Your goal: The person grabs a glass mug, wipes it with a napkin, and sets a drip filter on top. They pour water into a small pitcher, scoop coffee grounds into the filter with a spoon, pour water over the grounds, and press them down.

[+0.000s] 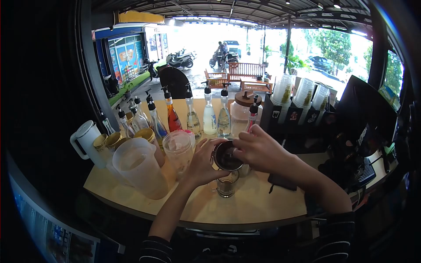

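My left hand (pixel 203 163) is wrapped round the side of a dark-mouthed metal cup (pixel 229 165), which is tilted with its opening toward me. Over the cup's rim, my right hand (pixel 256 151) is closed, its fingertips reaching into the mouth. What it pinches is hidden inside the cup. Just below the cup, a clear glass mug (pixel 226 188) stands on the counter, its top partly covered by the cup. To the left of my left hand is a clear plastic jar (pixel 177 149).
A large translucent pitcher (pixel 140 166) and a white jug (pixel 87 138) stand at left on the wooden counter (pixel 258 206). Several pump bottles (pixel 209 114) line the back. Stacked plastic cups (pixel 303 93) fill a black holder at right. A lidded glass jar (pixel 245 109) stands behind my hands.
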A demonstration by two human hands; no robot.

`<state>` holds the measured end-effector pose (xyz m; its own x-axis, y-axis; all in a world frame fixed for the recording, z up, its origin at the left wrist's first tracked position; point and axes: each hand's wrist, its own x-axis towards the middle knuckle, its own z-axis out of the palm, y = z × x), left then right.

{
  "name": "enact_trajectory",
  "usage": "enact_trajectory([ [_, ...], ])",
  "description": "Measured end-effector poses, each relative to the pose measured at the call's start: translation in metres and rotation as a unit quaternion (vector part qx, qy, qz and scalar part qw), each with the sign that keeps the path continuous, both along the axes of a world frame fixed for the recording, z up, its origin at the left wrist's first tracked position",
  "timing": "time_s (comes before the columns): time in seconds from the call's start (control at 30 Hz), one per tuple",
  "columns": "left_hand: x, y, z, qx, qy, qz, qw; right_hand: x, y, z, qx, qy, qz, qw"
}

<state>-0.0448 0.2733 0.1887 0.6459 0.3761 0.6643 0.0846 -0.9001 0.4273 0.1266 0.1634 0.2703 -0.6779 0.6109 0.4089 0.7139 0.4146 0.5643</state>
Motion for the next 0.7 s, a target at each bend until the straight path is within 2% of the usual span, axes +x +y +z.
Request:
enact_trajectory([
  [0.1,0.000,0.000,-0.004,-0.036,-0.030,0.027,0.999,-0.002,-0.004,-0.003,-0.025,-0.008,0.013,1.000],
  [0.2,0.002,-0.002,-0.005,-0.074,-0.038,0.042,0.996,0.000,-0.001,-0.004,0.023,0.031,-0.008,0.999],
  [0.37,0.000,-0.003,0.002,0.029,-0.007,0.032,0.999,0.000,-0.001,0.004,-0.007,0.015,-0.019,1.000],
  [0.43,0.000,-0.001,0.002,0.038,-0.001,0.027,0.999,0.004,-0.001,0.004,0.003,0.022,-0.002,1.000],
  [0.53,0.000,0.000,0.003,0.053,0.006,0.022,0.998,0.004,-0.001,0.002,-0.049,-0.035,-0.017,0.998],
  [0.63,0.002,-0.001,0.001,0.063,0.007,0.015,0.998,0.005,0.000,0.003,-0.003,-0.008,-0.012,1.000],
  [0.7,0.002,-0.001,0.002,0.072,0.006,0.011,0.997,-0.001,0.001,-0.003,-0.046,-0.026,0.005,0.999],
])
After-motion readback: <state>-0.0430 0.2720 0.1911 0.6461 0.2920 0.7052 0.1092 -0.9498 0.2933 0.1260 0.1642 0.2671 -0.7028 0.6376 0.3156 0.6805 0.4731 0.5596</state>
